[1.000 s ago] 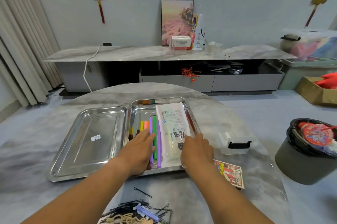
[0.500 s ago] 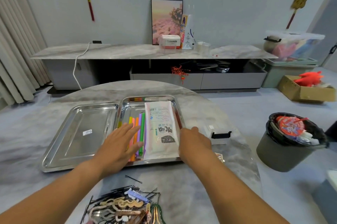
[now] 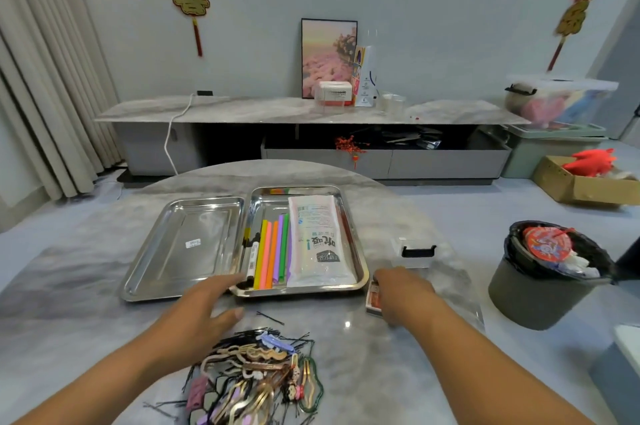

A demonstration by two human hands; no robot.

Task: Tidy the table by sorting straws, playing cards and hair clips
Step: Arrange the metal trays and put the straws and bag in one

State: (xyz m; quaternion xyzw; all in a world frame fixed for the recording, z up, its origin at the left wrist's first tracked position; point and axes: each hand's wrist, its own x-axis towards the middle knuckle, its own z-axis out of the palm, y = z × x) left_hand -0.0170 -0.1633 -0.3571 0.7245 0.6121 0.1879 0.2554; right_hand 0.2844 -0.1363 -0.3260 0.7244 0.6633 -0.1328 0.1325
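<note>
Both hands have pulled back off the straw tray since half a second ago. Left hand [image 3: 204, 312] hovers over the table [image 3: 69, 286] just in front of that tray's near rim, fingers spread and relaxed, gripping nothing. Right hand [image 3: 403, 293] sits at the tray's near-right corner, on or over the card box [image 3: 374, 298]; grip hidden, cannot tell.

Straw tray [image 3: 356, 251]: shiny steel, rectangular, holds loose coloured straws [image 3: 272, 251], smooth plastic tubes lying parallel, plus a clear crinkly straw packet [image 3: 317, 241]. Second steel tray [image 3: 149, 265] touches its left side. Clear lidded box [image 3: 415, 251] is right of it. Hair clips [image 3: 256, 372], a tangled heap of wavy clips and thin black pins, lie in front of it.

Straws look sorted; cards likely next, which calls for getting hold of the flat box.
</note>
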